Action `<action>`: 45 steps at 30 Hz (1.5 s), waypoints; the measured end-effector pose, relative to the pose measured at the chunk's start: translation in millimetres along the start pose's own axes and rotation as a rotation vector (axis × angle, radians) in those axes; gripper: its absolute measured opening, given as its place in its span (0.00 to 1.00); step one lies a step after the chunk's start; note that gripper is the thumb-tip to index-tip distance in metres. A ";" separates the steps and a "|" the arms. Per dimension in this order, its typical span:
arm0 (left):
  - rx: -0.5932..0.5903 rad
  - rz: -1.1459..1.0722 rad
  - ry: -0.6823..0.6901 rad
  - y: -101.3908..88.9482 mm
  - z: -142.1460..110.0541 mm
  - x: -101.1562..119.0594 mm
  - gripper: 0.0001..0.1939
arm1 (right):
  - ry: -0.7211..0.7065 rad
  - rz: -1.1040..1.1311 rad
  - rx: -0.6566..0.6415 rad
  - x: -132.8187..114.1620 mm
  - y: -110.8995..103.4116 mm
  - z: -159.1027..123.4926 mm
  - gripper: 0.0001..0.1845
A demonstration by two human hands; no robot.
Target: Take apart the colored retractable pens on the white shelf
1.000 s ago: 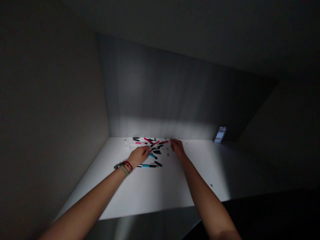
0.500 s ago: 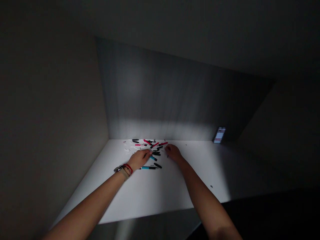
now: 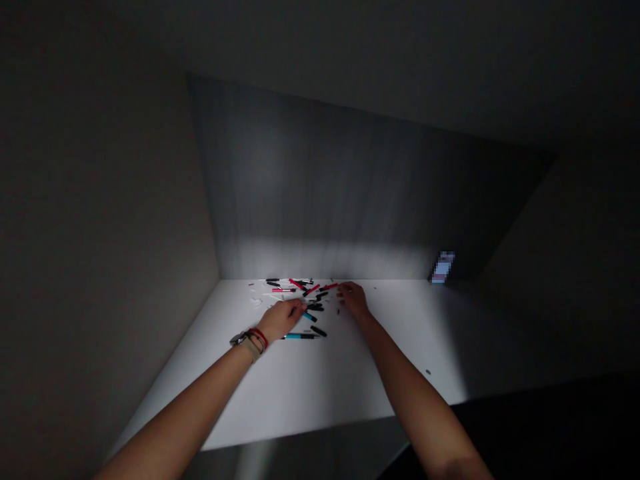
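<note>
My left hand (image 3: 283, 318) rests on the white table at the near left of a loose pile of pen parts. Its thumb and fingers are pressed together, and whatever they hold is too small to make out. A blue pen piece with a dark end (image 3: 310, 317) lies just beside its fingertips. At the pile's right side is my right hand (image 3: 354, 299), fingers bent but apart, with nothing visible in them. Its fingertips are near a red pen piece (image 3: 329, 287). Below them lies a small dark piece (image 3: 339, 311). Nearer me are a blue-and-black pen (image 3: 300, 337) and a black piece (image 3: 319, 331).
Several red and black pen parts, among them a red piece (image 3: 283, 290), lie toward the back wall (image 3: 320, 200). White bits (image 3: 257, 302) are at the left. A lit phone-like screen (image 3: 443, 267) leans at the back right. A small dark object (image 3: 428, 372) sits near the front right.
My right hand has shifted slightly right and its fingers have spread from a closer pinch. My left hand stays nearly where it was. The whole view has shifted a little.
</note>
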State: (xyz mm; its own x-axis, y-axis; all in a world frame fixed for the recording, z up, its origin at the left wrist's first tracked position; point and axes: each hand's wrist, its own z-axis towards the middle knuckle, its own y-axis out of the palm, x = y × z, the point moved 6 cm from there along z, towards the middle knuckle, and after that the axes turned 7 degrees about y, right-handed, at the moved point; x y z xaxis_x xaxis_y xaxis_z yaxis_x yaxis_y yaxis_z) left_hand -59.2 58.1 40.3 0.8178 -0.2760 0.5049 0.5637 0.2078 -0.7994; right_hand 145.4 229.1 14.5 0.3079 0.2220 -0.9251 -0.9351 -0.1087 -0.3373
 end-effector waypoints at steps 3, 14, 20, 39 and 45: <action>0.014 -0.005 -0.005 -0.1 0.3 -2.8 0.21 | 0.020 -0.063 0.340 3.7 -36.9 4.8 0.15; -0.022 0.007 0.021 1.5 0.7 4.0 0.22 | -0.087 -0.013 -0.036 -10.0 26.3 -9.7 0.15; 0.000 0.000 0.029 0.5 1.0 3.2 0.22 | 0.066 0.473 -0.067 -10.6 11.2 -8.8 0.13; 0.026 -0.175 0.131 -1.2 1.9 16.3 0.12 | -0.124 -0.042 -0.578 -58.8 55.5 -67.0 0.30; 0.054 -0.224 0.089 -3.7 3.5 10.4 0.11 | -0.033 0.156 -0.553 -50.8 53.1 -59.0 0.23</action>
State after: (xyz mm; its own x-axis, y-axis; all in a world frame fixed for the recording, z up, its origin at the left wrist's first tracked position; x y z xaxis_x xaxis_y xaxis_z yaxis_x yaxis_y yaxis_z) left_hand -52.3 57.7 49.7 0.6598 -0.4016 0.6352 0.7370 0.1810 -0.6511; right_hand 90.4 154.9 33.3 0.1602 0.1919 -0.9682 -0.7351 -0.6314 -0.2468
